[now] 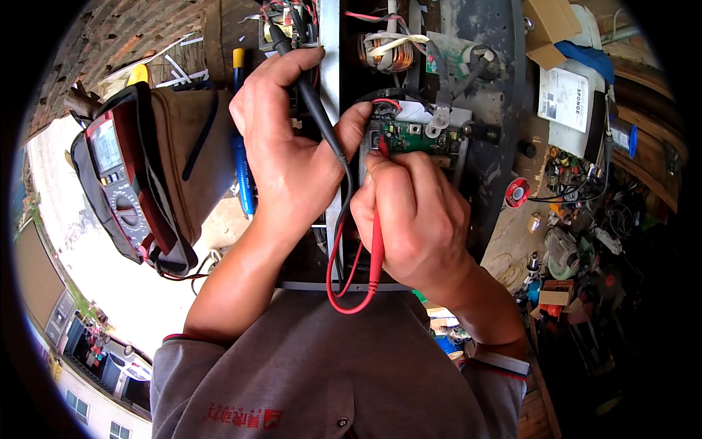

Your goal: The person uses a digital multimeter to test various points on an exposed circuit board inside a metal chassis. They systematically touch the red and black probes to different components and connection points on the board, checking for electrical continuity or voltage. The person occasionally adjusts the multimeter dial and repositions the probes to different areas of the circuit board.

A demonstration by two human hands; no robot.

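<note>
My left hand is closed around a black test probe, which slants between thumb and index finger with its tip end toward the upper left. The left thumb rests at the left edge of a green circuit board. Pinched in my right hand is a red test probe, its front end at the board's left part; the exact contact point is hidden by the fingers. The probes' red and black leads loop down between my hands. A dark red multimeter with a lit display stands at the left in its case.
The board sits inside an open metal housing with a copper coil and cables. A blue marker-like tool lies left of it. To the right are a solder spool, a white box and piles of loose parts.
</note>
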